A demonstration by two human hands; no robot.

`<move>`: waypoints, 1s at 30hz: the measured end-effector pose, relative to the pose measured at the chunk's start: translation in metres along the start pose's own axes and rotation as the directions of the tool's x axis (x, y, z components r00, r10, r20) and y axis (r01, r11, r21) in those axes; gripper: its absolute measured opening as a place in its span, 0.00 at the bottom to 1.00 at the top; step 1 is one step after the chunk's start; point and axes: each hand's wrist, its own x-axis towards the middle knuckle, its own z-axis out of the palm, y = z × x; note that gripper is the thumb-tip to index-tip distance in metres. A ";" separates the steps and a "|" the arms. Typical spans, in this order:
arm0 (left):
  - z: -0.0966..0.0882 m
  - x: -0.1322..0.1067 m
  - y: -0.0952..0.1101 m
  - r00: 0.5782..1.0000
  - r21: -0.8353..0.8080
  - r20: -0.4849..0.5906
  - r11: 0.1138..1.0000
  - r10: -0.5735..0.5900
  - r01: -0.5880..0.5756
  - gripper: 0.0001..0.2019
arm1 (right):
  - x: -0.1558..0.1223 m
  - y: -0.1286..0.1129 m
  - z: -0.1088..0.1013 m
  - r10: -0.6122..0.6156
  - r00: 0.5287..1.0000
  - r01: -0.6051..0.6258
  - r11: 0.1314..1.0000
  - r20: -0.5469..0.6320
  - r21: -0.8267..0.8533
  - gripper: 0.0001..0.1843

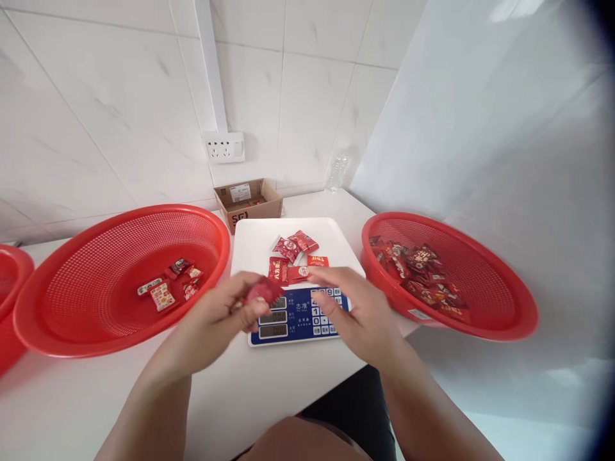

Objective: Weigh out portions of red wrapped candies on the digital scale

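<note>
Over the scale (250,242), the held packet (266,292) points roughly rightward.

Head camera, single view: looking forward and down from the person's head height, facing the tiled wall (317,115) across the white table (288,378). Left hand (216,320) and right hand (362,314) are showing at close range, over the scale (250,256); the wall is standing farther off. Field is running wide, taking in the left red basket (115,262) and right red basket (497,307); a dark border (606,25) is curving along the right edge
</note>
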 end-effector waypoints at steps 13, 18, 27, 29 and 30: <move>0.017 -0.001 0.007 0.943 0.131 0.298 0.985 -0.149 0.114 0.11 | -0.007 -0.007 0.007 0.041 0.899 -0.058 0.998 0.436 0.027 0.21; 0.016 0.000 0.008 0.931 0.168 0.335 0.982 -0.143 0.091 0.13 | -0.008 -0.007 0.007 -0.051 0.926 0.032 0.998 0.375 0.056 0.23; 0.017 0.000 0.008 0.932 0.154 0.362 0.986 0.002 -0.062 0.16 | -0.010 -0.006 0.007 -0.073 0.948 0.046 0.994 0.309 0.096 0.24; 0.017 0.000 0.007 0.933 0.159 0.361 0.985 0.002 -0.064 0.16 | -0.009 -0.007 0.006 -0.029 0.945 0.002 0.997 0.326 0.083 0.23; 0.017 0.000 0.007 0.933 0.163 0.359 0.985 -0.001 -0.062 0.16 | -0.009 -0.007 0.006 -0.005 0.941 -0.023 0.997 0.337 0.080 0.22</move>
